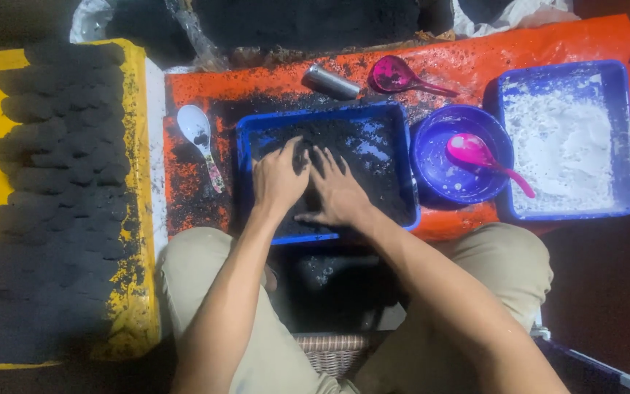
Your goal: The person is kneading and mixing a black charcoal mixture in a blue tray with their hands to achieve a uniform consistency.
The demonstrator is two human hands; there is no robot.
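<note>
A blue rectangular tray (pixel 402 138) holds a layer of black powdery mix (pixel 370 157). Both of my hands rest in it, side by side. My left hand (pixel 278 179) lies palm down on the mix with fingers slightly spread. My right hand (pixel 337 193) presses flat beside it, fingers spread toward the tray's far side and thumb pointing left. Neither hand grips anything. The mix under my palms is hidden.
A round blue bowl (pixel 432 171) with a pink spoon (pixel 475 155) stands right of the tray. Farther right a blue tray (pixel 625 131) holds white powder. A white spoon (pixel 200 138), metal cylinder (pixel 331 82) and second pink spoon (pixel 399 75) lie on the orange sheet. Dark round lumps (pixel 60 153) cover the yellow board at left.
</note>
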